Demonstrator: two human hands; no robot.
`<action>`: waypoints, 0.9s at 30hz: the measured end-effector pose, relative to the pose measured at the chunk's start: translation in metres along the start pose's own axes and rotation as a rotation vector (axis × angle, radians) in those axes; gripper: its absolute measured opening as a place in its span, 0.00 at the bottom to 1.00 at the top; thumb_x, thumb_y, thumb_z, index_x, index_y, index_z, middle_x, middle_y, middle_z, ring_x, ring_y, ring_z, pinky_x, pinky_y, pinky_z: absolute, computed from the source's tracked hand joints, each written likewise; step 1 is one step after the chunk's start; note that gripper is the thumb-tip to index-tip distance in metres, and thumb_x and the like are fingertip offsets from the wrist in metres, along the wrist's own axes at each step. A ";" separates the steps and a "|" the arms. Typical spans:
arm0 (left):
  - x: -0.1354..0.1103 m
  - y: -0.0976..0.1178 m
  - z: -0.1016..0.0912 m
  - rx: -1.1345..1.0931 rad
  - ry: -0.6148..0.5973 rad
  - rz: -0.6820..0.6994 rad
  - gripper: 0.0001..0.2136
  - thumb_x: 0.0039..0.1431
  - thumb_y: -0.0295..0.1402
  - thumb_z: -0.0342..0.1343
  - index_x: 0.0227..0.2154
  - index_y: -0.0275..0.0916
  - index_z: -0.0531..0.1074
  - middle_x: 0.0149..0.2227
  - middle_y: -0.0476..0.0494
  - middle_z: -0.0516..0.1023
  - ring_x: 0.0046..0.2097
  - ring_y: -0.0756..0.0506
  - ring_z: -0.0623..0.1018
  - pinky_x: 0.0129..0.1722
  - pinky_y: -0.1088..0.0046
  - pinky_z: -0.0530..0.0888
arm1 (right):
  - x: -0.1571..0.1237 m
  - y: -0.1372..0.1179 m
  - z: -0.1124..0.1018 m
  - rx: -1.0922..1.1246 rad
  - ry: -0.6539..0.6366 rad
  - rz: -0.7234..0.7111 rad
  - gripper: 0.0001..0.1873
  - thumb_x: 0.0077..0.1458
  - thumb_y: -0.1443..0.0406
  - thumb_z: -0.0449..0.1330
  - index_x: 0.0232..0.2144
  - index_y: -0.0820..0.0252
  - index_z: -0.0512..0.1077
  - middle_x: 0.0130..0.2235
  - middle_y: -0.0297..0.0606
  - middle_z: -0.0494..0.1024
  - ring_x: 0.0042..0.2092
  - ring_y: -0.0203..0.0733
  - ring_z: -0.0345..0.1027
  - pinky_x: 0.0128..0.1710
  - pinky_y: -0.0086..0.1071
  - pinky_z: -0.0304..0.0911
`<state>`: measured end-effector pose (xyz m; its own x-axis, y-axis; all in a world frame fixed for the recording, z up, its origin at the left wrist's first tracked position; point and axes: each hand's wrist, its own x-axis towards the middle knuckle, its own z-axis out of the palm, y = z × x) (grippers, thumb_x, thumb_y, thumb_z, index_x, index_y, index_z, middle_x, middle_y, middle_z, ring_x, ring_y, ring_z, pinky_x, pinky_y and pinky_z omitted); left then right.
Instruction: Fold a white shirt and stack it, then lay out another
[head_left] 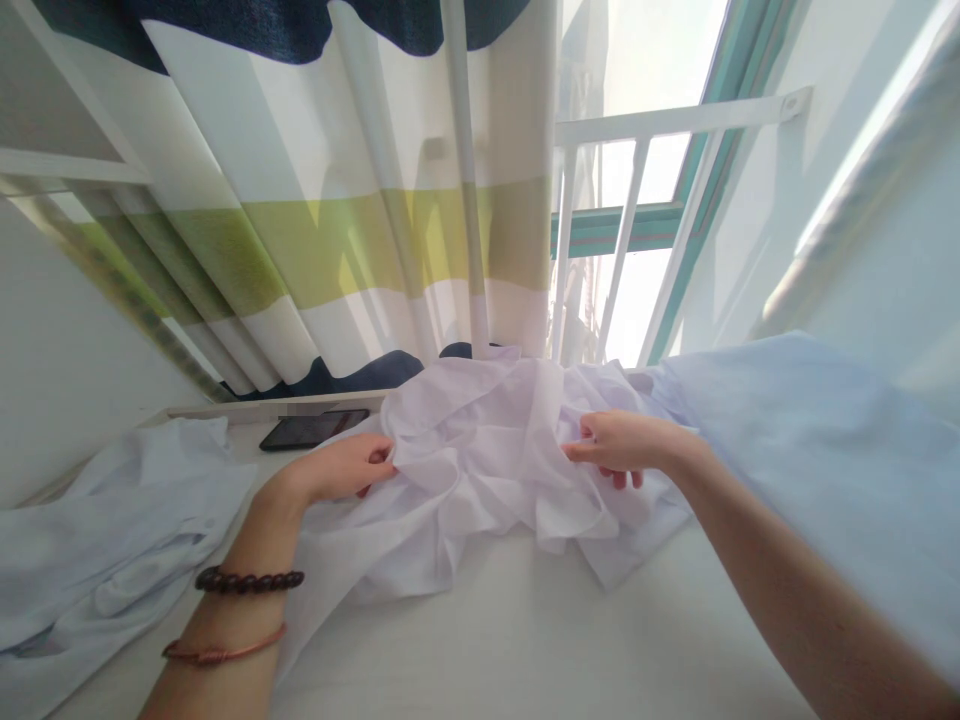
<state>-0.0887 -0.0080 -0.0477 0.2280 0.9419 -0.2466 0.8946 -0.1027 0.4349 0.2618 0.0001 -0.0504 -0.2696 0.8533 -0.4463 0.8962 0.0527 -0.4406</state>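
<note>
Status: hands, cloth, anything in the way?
Left hand and right hand pinching cloth. Cloth rumpled between them. Dark device nearby, beyond left hand.

Looks like a room in a home, perhaps a bedroom, hard to be sure in the glare. Has a white, navy and green curtain (pixel 375 245) beyond the far edge of a white surface (pixel 525 640), plus a teal-framed window (pixel 622 232) behind a white railing (pixel 682 119). Carries household things too: loose white cloth (pixel 487 440) along the middle, second white cloth (pixel 135 510) by the left edge, pale blue cloth (pixel 802 450) by the right, and dark flat device (pixel 319 431) near the far left corner.
</note>
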 end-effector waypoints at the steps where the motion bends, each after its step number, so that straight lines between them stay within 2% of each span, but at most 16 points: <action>1: -0.005 0.008 -0.003 -0.098 -0.010 0.016 0.15 0.49 0.47 0.55 0.30 0.39 0.71 0.24 0.50 0.70 0.26 0.47 0.71 0.23 0.75 0.65 | -0.001 0.000 -0.001 -0.004 0.001 -0.011 0.16 0.56 0.53 0.55 0.28 0.60 0.65 0.28 0.41 0.78 0.23 0.38 0.71 0.17 0.28 0.63; 4: -0.021 0.033 -0.009 -0.364 0.025 0.066 0.18 0.56 0.49 0.53 0.41 0.41 0.69 0.29 0.50 0.74 0.28 0.48 0.72 0.24 0.77 0.66 | -0.009 0.000 -0.007 -0.016 0.076 -0.078 0.12 0.55 0.58 0.56 0.25 0.59 0.62 0.25 0.37 0.75 0.22 0.36 0.69 0.19 0.27 0.61; 7: -0.024 0.047 -0.006 -0.523 0.062 0.100 0.21 0.58 0.51 0.51 0.47 0.42 0.66 0.33 0.50 0.77 0.29 0.48 0.74 0.25 0.77 0.67 | -0.019 -0.003 -0.013 -0.060 0.212 -0.159 0.10 0.54 0.60 0.54 0.24 0.57 0.60 0.24 0.35 0.73 0.24 0.36 0.68 0.21 0.28 0.59; 10: -0.016 0.046 0.000 -0.459 0.029 0.048 0.24 0.56 0.53 0.52 0.49 0.42 0.64 0.35 0.47 0.79 0.31 0.45 0.77 0.26 0.75 0.69 | -0.024 -0.007 -0.010 -0.173 0.300 -0.227 0.05 0.51 0.62 0.54 0.26 0.57 0.63 0.29 0.36 0.73 0.30 0.40 0.68 0.25 0.30 0.57; 12: -0.011 0.040 0.003 -0.360 0.010 0.001 0.27 0.55 0.53 0.53 0.52 0.42 0.62 0.39 0.45 0.80 0.34 0.43 0.78 0.29 0.72 0.72 | -0.023 -0.008 -0.006 -0.245 0.285 -0.250 0.04 0.50 0.63 0.55 0.29 0.57 0.67 0.34 0.38 0.74 0.35 0.42 0.68 0.29 0.31 0.58; 15: -0.010 0.031 0.001 -0.289 -0.101 0.031 0.34 0.52 0.49 0.59 0.59 0.43 0.56 0.45 0.43 0.78 0.41 0.41 0.79 0.40 0.68 0.73 | -0.019 -0.006 -0.001 -0.276 0.256 -0.254 0.11 0.53 0.57 0.54 0.32 0.58 0.70 0.39 0.41 0.73 0.39 0.44 0.67 0.35 0.34 0.59; 18: -0.012 0.029 -0.001 -0.286 -0.271 0.166 0.46 0.46 0.43 0.66 0.65 0.45 0.47 0.49 0.44 0.76 0.48 0.41 0.76 0.47 0.68 0.70 | -0.016 -0.003 -0.002 -0.279 0.243 -0.197 0.24 0.58 0.47 0.47 0.26 0.58 0.69 0.34 0.41 0.73 0.36 0.45 0.67 0.32 0.35 0.57; 19: -0.013 0.030 -0.001 -0.294 -0.306 0.205 0.48 0.46 0.41 0.66 0.66 0.46 0.45 0.50 0.43 0.75 0.50 0.41 0.75 0.48 0.68 0.70 | -0.016 -0.002 -0.003 -0.281 0.233 -0.172 0.25 0.58 0.46 0.46 0.24 0.57 0.68 0.32 0.40 0.73 0.35 0.45 0.67 0.31 0.35 0.56; 21: -0.014 0.032 0.000 -0.334 -0.339 0.258 0.49 0.47 0.40 0.66 0.67 0.48 0.40 0.55 0.41 0.72 0.53 0.41 0.73 0.51 0.66 0.68 | -0.016 -0.001 -0.007 -0.277 0.248 -0.158 0.20 0.57 0.51 0.50 0.23 0.57 0.69 0.30 0.39 0.73 0.34 0.44 0.67 0.29 0.34 0.55; 23: -0.015 0.036 0.001 -0.412 -0.361 0.308 0.51 0.48 0.39 0.65 0.67 0.49 0.35 0.60 0.38 0.66 0.57 0.40 0.69 0.55 0.63 0.65 | -0.017 -0.002 -0.010 -0.234 0.373 -0.194 0.10 0.55 0.59 0.54 0.29 0.56 0.72 0.31 0.37 0.74 0.35 0.43 0.67 0.31 0.33 0.56; 24: -0.015 0.038 0.002 -0.455 -0.373 0.335 0.53 0.48 0.39 0.66 0.67 0.50 0.33 0.63 0.36 0.62 0.59 0.40 0.67 0.57 0.62 0.64 | -0.019 -0.003 -0.011 -0.197 0.465 -0.222 0.08 0.53 0.62 0.54 0.33 0.55 0.72 0.31 0.36 0.74 0.35 0.42 0.67 0.31 0.32 0.56; 26: -0.015 0.043 0.003 -0.501 -0.390 0.378 0.55 0.47 0.40 0.66 0.67 0.52 0.30 0.66 0.35 0.55 0.62 0.39 0.64 0.57 0.62 0.63 | -0.022 -0.007 -0.012 -0.111 0.626 -0.281 0.11 0.52 0.65 0.53 0.38 0.54 0.72 0.32 0.34 0.74 0.36 0.41 0.66 0.32 0.31 0.58; 27: -0.015 0.045 0.004 -0.497 -0.392 0.388 0.55 0.46 0.40 0.66 0.67 0.53 0.30 0.67 0.36 0.53 0.62 0.38 0.63 0.56 0.63 0.65 | -0.024 -0.010 -0.012 -0.078 0.660 -0.313 0.13 0.52 0.65 0.53 0.39 0.53 0.72 0.33 0.34 0.74 0.36 0.40 0.67 0.33 0.31 0.58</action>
<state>-0.0509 -0.0281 -0.0278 0.6961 0.6746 -0.2459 0.4632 -0.1603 0.8716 0.2635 -0.0150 -0.0258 -0.2706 0.9259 0.2636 0.8412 0.3606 -0.4030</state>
